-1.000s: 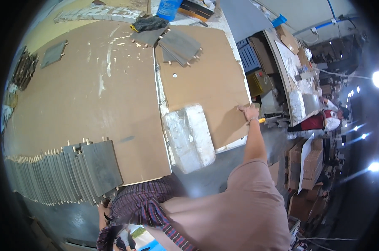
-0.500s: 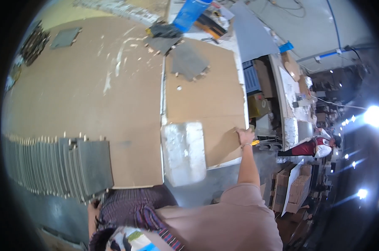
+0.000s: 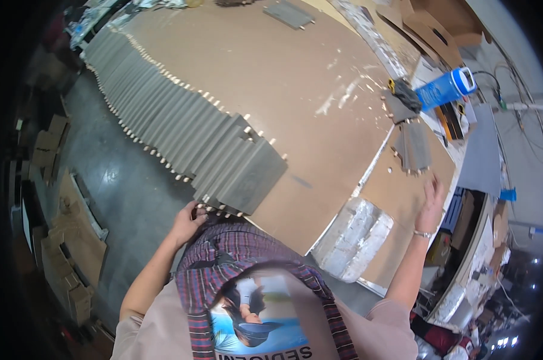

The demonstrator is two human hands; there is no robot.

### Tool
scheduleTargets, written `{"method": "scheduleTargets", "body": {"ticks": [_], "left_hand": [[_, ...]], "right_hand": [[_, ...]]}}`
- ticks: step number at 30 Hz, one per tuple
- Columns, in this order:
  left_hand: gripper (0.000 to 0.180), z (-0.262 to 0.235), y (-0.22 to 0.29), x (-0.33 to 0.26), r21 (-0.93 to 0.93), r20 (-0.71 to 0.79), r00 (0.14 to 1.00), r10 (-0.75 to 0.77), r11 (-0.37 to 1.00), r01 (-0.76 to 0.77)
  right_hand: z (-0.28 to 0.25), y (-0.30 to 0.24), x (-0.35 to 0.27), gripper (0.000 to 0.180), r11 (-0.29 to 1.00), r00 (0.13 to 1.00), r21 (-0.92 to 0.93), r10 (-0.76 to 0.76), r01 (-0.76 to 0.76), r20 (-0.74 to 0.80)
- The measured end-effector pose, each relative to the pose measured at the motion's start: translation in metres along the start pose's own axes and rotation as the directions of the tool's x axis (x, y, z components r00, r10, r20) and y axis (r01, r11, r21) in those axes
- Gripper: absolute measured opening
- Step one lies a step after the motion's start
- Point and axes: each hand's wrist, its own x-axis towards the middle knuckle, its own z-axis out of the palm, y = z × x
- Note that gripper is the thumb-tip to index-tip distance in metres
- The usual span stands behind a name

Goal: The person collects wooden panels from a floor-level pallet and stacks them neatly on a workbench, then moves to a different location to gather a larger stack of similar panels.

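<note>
Far left: flattened cardboard pieces (image 3: 73,240) lie on the concrete floor (image 3: 133,180) beside the table (image 3: 271,84). Your left hand (image 3: 189,221) sits at the near table edge, fingers (image 3: 198,210) curled against the underside of the nearest grey metal plate (image 3: 250,180), touching its pegged edge; whether they grip it, you cannot tell. That plate ends a long overlapping row of grey plates (image 3: 157,108) running back along the left edge. Centre: bare brown board. Near edge, a clear plastic-wrapped bundle (image 3: 352,237). Right: your right hand (image 3: 430,204) is open, fingers spread, flat over the board, holding nothing. Just beyond it, a small stack of grey plates (image 3: 412,147); further back, a blue cylindrical can (image 3: 444,89).
</note>
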Motion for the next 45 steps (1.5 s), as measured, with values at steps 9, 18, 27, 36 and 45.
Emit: {"method": "scheduleTargets", "body": {"ticks": [9,18,27,36,45], "left_hand": [[0.087,0.023,0.107,-0.022,-0.527,-0.076,0.995,0.066,0.844,-0.096],[0.06,0.035,0.131,-0.011,-0.65,-0.162,0.979,-0.125,0.76,-0.01],[0.059,0.027,0.099,-0.042,-0.304,-0.446,0.894,-0.034,0.946,-0.116],[0.023,0.025,0.106,-0.043,-0.266,-0.442,0.885,0.146,0.921,-0.285],[0.024,0.013,0.117,-0.046,-0.015,-0.48,0.818,0.317,0.929,-0.369]], "right_hand": [[0.262,-0.193,-0.002,0.061,0.851,0.225,0.451,-0.399,-0.269,0.889],[0.286,-0.204,-0.04,0.077,0.901,0.155,0.434,-0.426,-0.024,0.891],[0.26,-0.192,-0.03,0.075,0.843,0.435,0.535,-0.463,-0.051,0.772],[0.241,-0.178,-0.075,0.09,0.897,0.501,0.435,-0.415,0.083,0.76],[0.244,-0.163,-0.095,0.079,0.828,0.554,0.361,-0.557,0.429,0.619]]}}
